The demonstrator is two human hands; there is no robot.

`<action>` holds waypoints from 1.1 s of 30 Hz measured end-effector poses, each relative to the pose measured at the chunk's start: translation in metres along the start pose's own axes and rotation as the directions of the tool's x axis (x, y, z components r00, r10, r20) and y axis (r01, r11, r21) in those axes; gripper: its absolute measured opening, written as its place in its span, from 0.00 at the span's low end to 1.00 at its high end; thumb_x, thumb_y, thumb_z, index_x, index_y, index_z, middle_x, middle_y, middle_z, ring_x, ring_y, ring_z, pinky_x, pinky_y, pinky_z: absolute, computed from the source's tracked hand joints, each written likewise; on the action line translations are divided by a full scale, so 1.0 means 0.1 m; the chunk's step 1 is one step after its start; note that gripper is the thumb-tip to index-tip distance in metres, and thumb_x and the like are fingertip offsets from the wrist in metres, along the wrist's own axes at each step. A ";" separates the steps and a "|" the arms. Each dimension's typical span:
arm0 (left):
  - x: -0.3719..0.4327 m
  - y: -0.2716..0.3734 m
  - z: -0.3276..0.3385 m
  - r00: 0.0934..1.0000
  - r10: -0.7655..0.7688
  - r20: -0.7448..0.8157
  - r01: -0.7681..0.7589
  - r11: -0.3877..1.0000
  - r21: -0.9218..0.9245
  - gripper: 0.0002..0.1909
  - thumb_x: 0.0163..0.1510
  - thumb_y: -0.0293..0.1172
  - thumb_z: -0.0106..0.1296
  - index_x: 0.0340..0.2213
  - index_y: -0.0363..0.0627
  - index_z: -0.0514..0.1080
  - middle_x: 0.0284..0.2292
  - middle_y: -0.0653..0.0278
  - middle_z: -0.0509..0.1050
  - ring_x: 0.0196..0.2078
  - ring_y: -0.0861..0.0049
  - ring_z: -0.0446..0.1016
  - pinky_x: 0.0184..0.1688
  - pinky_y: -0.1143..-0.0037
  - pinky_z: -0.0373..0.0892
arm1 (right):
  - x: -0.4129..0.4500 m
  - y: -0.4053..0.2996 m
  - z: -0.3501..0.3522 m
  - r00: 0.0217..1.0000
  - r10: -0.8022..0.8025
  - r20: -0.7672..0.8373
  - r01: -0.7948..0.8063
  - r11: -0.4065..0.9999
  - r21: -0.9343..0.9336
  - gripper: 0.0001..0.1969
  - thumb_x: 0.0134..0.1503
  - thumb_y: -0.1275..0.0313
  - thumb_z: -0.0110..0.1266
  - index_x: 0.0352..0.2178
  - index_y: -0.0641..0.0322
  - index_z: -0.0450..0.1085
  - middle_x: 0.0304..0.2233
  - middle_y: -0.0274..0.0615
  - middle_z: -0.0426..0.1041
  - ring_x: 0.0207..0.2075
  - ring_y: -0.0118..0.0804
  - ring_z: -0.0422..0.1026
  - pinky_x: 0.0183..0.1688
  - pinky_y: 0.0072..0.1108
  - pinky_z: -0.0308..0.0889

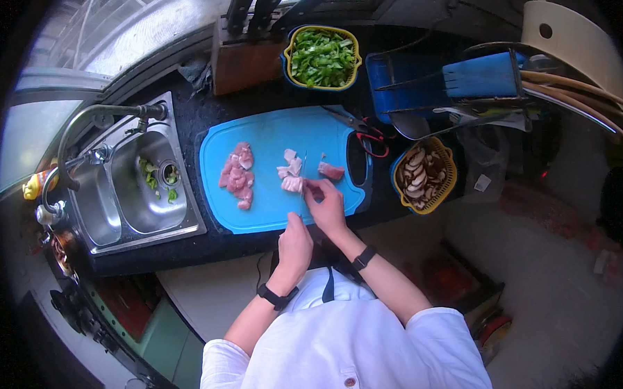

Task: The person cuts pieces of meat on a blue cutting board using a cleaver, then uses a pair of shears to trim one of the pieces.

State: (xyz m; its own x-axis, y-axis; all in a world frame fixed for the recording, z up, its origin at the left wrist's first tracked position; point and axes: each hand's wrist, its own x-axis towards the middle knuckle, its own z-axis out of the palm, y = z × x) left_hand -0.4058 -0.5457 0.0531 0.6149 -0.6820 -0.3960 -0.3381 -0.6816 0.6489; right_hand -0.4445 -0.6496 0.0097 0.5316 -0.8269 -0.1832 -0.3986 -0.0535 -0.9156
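Note:
A light blue cutting board (pixel 273 125) lies on the dark counter before me. My left hand (pixel 295 243) is closed around a knife's handle, which the fingers hide. The thin knife blade (pixel 304 165), seen nearly edge-on, points away from me over the board. Bent fingers of my right hand (pixel 324 203) hold the right end of a raw meat piece (pixel 292 184), close beside the blade; how much meat is under them is hidden. Cut bits (pixel 290 159) lie just beyond. On the board's left is a pile of meat slices (pixel 236 175), and a separate meat chunk (pixel 331 171) is at right.
Red-handled scissors (pixel 369 137) rest at the board's right edge. Farther right stands a basket of sliced mushrooms (pixel 449 195); chopped greens fill another basket (pixel 356 74) behind. A knife block (pixel 244 66) is at back left, a steel sink (pixel 153 187) at left, a ladle (pixel 413 127) at right.

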 end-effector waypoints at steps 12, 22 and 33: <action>0.23 0.05 -0.09 0.996 0.001 0.089 0.002 0.999 -0.032 0.06 0.52 0.21 0.39 0.31 0.34 0.55 0.21 0.38 0.69 0.25 0.42 0.69 0.24 0.54 0.64 | 0.08 0.03 0.00 0.996 0.082 0.037 -0.084 0.995 0.049 0.06 0.49 0.76 0.55 0.27 0.69 0.68 0.22 0.43 0.73 0.24 0.30 0.73 0.27 0.19 0.66; 0.21 0.03 -0.05 0.994 -0.053 0.098 0.063 0.993 -0.101 0.07 0.53 0.22 0.38 0.34 0.34 0.55 0.22 0.37 0.69 0.28 0.40 0.69 0.27 0.52 0.63 | 0.01 0.08 -0.04 0.996 0.037 0.080 -0.045 0.994 0.104 0.06 0.50 0.77 0.54 0.29 0.70 0.68 0.25 0.46 0.73 0.27 0.33 0.74 0.30 0.21 0.68; 0.26 0.10 -0.07 0.991 -0.052 0.121 0.058 0.997 -0.045 0.08 0.54 0.24 0.37 0.36 0.34 0.55 0.25 0.36 0.69 0.29 0.40 0.69 0.27 0.52 0.63 | 0.05 0.08 -0.06 0.997 0.026 0.068 -0.033 0.993 0.109 0.05 0.48 0.78 0.55 0.28 0.69 0.68 0.26 0.45 0.72 0.27 0.36 0.74 0.30 0.21 0.68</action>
State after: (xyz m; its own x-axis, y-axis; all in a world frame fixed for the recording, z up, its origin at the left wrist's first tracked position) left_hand -0.3879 -0.5686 0.0536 0.5413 -0.6723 -0.5050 -0.2692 -0.7075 0.6534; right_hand -0.4491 -0.6574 0.0035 0.5709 -0.7879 -0.2310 -0.3323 0.0356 -0.9425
